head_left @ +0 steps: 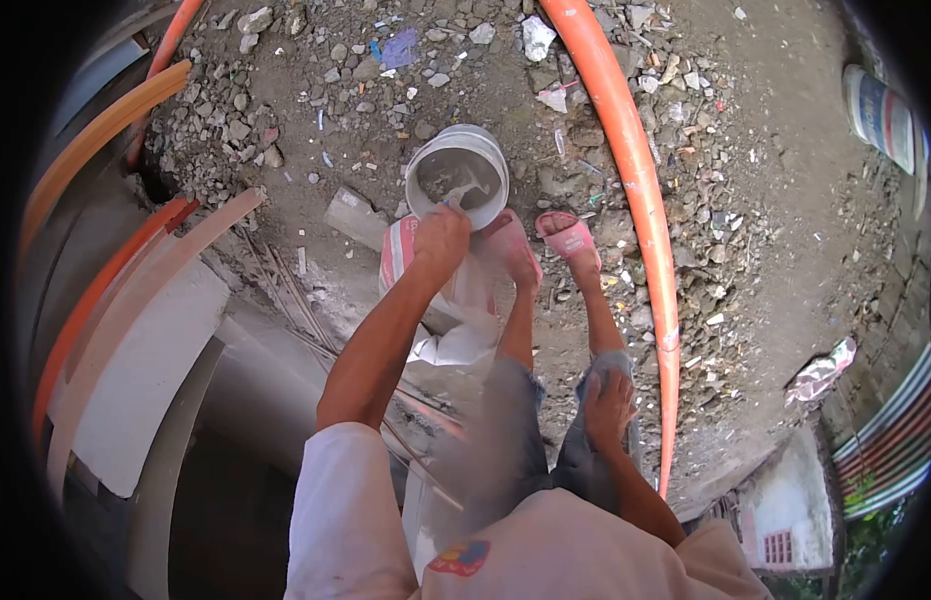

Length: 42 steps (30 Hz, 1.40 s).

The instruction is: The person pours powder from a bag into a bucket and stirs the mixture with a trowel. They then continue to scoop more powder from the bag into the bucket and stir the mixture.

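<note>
A white bucket [414,190] with wet grey mix [451,170] inside stands on the dirt in front of my feet. My left hand [443,238] is closed at the bucket's near rim. It grips what looks like a trowel [470,190], its grey-coated metal part dipping into the bucket and its handle mostly hidden by my fingers. A white and red sack [398,252] lies just below that hand, partly covered by my forearm. My right hand [608,408] rests flat on my right knee, fingers stretched and holding nothing.
A long orange pipe [641,190] runs along the ground to my right. Rubble [236,125] is scattered ahead. At left stand boards and curved orange strips [106,300]. A printed bucket [879,115] lies far right, and a crumpled wrapper [824,372] sits below it.
</note>
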Available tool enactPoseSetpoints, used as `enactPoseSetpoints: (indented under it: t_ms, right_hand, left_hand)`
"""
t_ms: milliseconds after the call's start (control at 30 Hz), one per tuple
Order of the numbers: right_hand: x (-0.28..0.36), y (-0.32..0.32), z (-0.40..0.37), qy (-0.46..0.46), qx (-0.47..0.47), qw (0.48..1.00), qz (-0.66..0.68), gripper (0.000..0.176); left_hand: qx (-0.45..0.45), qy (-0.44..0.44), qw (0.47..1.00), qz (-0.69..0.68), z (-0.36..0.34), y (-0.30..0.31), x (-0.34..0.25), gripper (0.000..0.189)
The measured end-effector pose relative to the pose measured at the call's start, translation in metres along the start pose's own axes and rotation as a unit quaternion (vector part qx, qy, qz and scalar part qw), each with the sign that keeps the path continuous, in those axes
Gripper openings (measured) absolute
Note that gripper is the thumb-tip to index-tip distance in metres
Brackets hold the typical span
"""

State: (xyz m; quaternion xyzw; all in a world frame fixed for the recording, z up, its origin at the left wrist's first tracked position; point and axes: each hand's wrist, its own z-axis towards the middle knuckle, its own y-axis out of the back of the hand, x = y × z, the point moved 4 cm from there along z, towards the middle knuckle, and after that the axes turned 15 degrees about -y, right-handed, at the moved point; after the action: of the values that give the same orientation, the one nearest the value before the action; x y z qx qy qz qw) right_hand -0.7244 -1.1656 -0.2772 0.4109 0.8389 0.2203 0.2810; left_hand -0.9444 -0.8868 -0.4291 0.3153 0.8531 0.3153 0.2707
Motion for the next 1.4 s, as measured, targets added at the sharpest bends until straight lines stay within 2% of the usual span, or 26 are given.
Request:
enactPoseSetpoints:
  t_ms: [67, 133, 233, 333, 367, 500, 600, 667, 767, 800, 867, 967, 1067, 1167, 1367, 1400]
  right_hand:
    - [0.002, -0.003, -0.002, -0.015, 0.004, 1.000, -0.001, 0.043]
    - [0.005, -0.003, 0.001, -0.013, 0.004, 1.000, 0.005, 0.043]
    - [0.005, 0.004, -0.010, -0.020, 0.010, 1.000, -0.013, 0.043]
    - [0.014, 0.008, -0.009, -0.019, 0.016, 1.000, -0.012, 0.042]
    - [0.014, 0.009, -0.010, -0.018, 0.022, 0.999, -0.013, 0.042]
    - [0.017, 0.013, -0.013, -0.015, 0.014, 1.000, -0.005, 0.041]
    - [0.014, 0.012, -0.011, -0.011, 0.012, 1.000, -0.006, 0.041]
    - [0.015, 0.010, -0.013, 0.000, 0.007, 1.000, 0.000, 0.041]
    - [0.014, 0.009, -0.011, -0.007, 0.021, 1.000, 0.004, 0.042]
    - [0.014, 0.006, -0.005, -0.007, 0.016, 1.000, 0.002, 0.042]
    - [0.007, -0.001, -0.008, -0.004, 0.019, 1.000, -0.006, 0.043]
    - [0.010, 0.001, -0.011, -0.001, 0.008, 1.000, -0.013, 0.044]
    - [0.010, 0.005, -0.012, -0.007, 0.000, 1.000, -0.016, 0.044]
    - [0.012, 0.008, -0.012, -0.012, 0.018, 1.000, -0.009, 0.044]
    - [0.025, 0.021, -0.023, 0.032, -0.012, 0.999, -0.023, 0.042]
    - [0.026, 0.022, -0.022, 0.030, -0.007, 0.999, -0.027, 0.042]
  left_hand:
    - [-0.039, 0.097, 0.983, -0.150, 0.026, -0.012, 0.013, 0.030]
    - [-0.100, 0.212, 0.927, -0.294, 0.045, -0.021, 0.023, 0.030]
    - [-0.070, 0.232, 0.861, -0.446, 0.050, -0.025, 0.037, 0.030]
    - [-0.091, 0.272, 0.812, -0.508, 0.015, -0.002, 0.030, 0.028]
    - [-0.104, 0.239, 0.841, -0.473, -0.003, 0.022, 0.022, 0.028]
    - [-0.051, 0.149, 0.957, -0.243, -0.049, 0.042, 0.015, 0.025]
    - [0.024, 0.076, 0.995, -0.062, -0.050, 0.039, 0.011, 0.021]
    - [0.059, 0.005, 0.996, 0.061, -0.033, 0.018, 0.011, 0.017]
    - [0.004, -0.042, 0.999, -0.026, -0.002, -0.002, 0.016, 0.016]
    - [-0.012, 0.021, 0.995, -0.097, 0.011, -0.007, 0.025, 0.017]
    - [-0.029, 0.148, 0.959, -0.240, 0.016, -0.025, 0.037, 0.019]
    - [-0.118, 0.230, 0.896, -0.361, 0.030, -0.047, 0.047, 0.024]
    - [-0.134, 0.358, 0.727, -0.571, 0.034, -0.059, 0.029, 0.025]
    - [-0.166, 0.342, 0.631, -0.676, 0.009, -0.032, -0.001, 0.024]
    - [-0.360, 0.374, 0.472, -0.712, -0.015, -0.007, -0.059, 0.024]
    - [-0.347, 0.406, 0.453, -0.714, -0.015, 0.006, -0.061, 0.024]
